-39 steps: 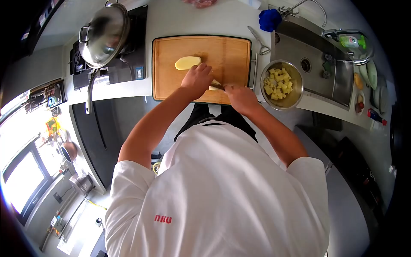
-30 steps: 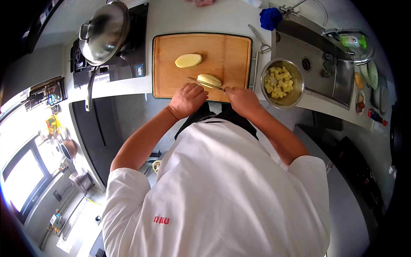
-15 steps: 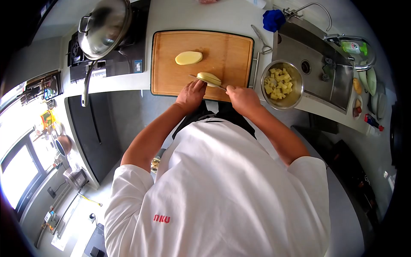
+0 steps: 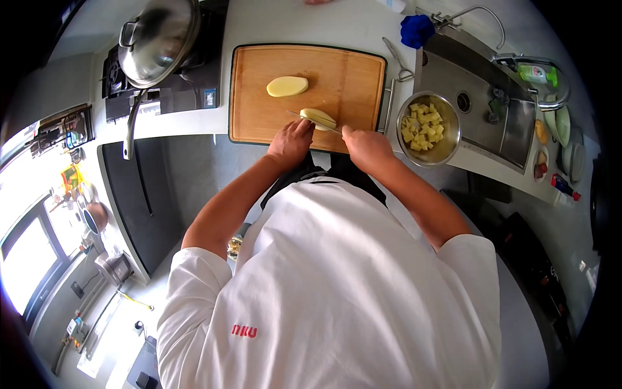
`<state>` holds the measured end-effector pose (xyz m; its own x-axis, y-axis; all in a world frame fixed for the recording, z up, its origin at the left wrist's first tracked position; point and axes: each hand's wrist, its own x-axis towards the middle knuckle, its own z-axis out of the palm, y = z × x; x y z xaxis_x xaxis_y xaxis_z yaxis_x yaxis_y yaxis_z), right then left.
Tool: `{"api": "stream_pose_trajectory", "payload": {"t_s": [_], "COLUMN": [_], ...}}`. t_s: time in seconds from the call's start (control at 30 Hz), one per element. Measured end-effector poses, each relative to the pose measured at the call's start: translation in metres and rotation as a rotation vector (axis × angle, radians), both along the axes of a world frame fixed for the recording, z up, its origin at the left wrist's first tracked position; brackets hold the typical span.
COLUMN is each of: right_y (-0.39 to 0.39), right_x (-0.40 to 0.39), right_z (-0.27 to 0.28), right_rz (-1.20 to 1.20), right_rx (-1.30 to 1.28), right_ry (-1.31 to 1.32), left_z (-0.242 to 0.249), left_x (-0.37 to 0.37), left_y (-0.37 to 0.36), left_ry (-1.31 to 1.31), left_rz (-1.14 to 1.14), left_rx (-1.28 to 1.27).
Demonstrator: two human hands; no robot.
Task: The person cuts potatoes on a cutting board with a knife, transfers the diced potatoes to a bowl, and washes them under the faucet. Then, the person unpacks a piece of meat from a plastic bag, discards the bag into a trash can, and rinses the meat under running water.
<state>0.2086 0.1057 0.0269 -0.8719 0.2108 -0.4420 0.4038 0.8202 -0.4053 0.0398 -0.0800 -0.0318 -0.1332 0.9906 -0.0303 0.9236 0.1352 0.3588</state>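
Observation:
My right hand (image 4: 368, 149) is closed round the handle of a knife (image 4: 330, 129), whose thin blade slants up to the left across a peeled potato piece (image 4: 319, 115). The blade lies against the potato, with pale flesh on both sides of it. Beside the blade, my left hand (image 4: 291, 142) presses its bunched fingertips on the near side of the same piece, steadying it on the wooden cutting board (image 4: 259, 120). Farther up the board lies another peeled potato half (image 4: 287, 86), touched by neither hand. My fingers partly cover the near side of the cut piece.
Right of the board stands a metal bowl (image 4: 457, 133) of potato cubes (image 4: 422, 126), next to the sink (image 4: 457, 71). A peeler (image 4: 403, 68) lies behind it, near a blue cloth (image 4: 416, 30). On the left, a lidded pan (image 4: 159, 48) sits on the stove (image 4: 184, 97).
The knife blade has shifted slightly toward me over the potato piece. Both hands stay in nearly the same place, and the whole view has moved a little.

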Motion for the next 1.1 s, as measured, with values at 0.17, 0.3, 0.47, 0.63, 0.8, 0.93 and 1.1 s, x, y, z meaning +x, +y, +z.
{"api": "stream_pose_trajectory", "payload": {"t_s": [0.17, 0.3, 0.47, 0.63, 0.8, 0.93, 1.1], "right_y": [-0.005, -0.003, 0.004, 0.009, 0.008, -0.002, 0.000], "right_x": [-0.013, -0.015, -0.019, -0.021, -0.007, 0.013, 0.029], "right_z": [-0.021, -0.024, -0.019, -0.035, -0.025, -0.018, -0.041], "right_rz": [0.016, 0.003, -0.068, -0.071, -0.132, -0.323, -0.549], "right_rx": [0.010, -0.032, -0.153, -0.240, -0.311, -0.270, -0.215], "right_ry": [-0.049, -0.069, -0.111, -0.206, -0.058, 0.180, 0.155], "left_z": [-0.002, 0.000, -0.001, -0.006, -0.006, -0.008, 0.002], "left_x": [0.002, 0.001, 0.001, 0.001, 0.002, -0.002, -0.024], "left_y": [0.000, -0.001, -0.003, -0.003, -0.004, -0.002, 0.035], "left_ry": [-0.002, -0.017, -0.017, -0.005, 0.007, 0.021, 0.013], "left_rz": [0.011, 0.014, 0.004, 0.003, 0.007, 0.027, -0.049], "left_rx": [-0.011, -0.016, -0.032, 0.005, 0.025, -0.018, 0.016]}}
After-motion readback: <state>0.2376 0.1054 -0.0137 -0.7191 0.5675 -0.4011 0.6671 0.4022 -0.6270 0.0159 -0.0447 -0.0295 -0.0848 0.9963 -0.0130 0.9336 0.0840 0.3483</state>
